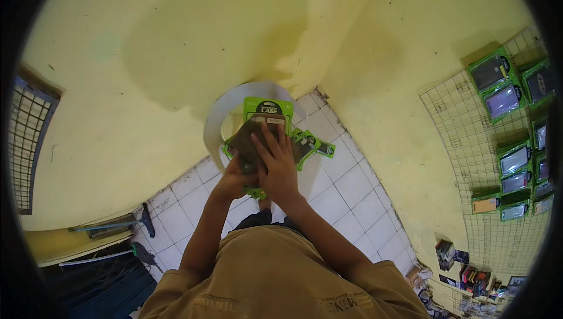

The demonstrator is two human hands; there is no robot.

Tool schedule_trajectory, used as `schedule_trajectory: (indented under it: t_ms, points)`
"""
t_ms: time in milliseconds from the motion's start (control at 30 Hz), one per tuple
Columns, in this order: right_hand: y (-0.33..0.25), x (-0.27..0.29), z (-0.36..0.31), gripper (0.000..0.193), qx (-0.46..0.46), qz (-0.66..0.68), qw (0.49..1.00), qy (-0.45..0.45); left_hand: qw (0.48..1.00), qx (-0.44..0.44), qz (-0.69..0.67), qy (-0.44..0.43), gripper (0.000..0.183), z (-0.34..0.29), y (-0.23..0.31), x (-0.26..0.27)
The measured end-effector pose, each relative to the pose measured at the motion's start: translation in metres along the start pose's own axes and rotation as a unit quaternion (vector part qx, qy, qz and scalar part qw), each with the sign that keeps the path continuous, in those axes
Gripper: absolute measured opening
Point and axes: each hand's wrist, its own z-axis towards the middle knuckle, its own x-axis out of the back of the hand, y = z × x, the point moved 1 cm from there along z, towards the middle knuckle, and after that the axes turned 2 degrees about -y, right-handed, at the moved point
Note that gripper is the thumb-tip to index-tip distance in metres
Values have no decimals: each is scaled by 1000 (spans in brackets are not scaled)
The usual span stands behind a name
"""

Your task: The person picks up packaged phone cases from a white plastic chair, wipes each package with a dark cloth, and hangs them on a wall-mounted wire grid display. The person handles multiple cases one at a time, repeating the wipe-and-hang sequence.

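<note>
In the head view, a green-topped dark package (241,143) is gripped at its near left side by the left hand (230,183) and overlaid by the right hand (278,163), fingers flat and slightly spread, before a white chair (213,128), other green packages (306,147) being visible rightward.

Yellow walls (99,61) (speckled, partly shadowed), white tiled floor (366,210).

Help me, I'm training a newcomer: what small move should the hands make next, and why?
Perhaps lift the right hand off the dark, flat, green-edged package: that hand spreads over part of the front, while the left hand grips the lower left edge and could probably steady the package alone.
</note>
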Motion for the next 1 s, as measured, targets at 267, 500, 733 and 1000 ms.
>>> schedule_trajectory:
  t_ms: [267, 500, 733, 1000]
  points:
    - [6, 30, -59, 56, 64, 47, 996, -34, 990, -112, -51, -65, 98, -5, 18, -33]
    - [74, 42, -41, 31, -340, 192, 919, 60, 987, -132, -86, -34, 94, 0, 18, -23]
    - [-8, 26, -3, 49, 12, 176, 980, 93, 996, -80, 28, -32, 65, 28, -3, -55]
    - [-57, 23, -32, 55, 19, 97, 993, 59, 962, -217, -104, -125, 92, 20, 36, -86]
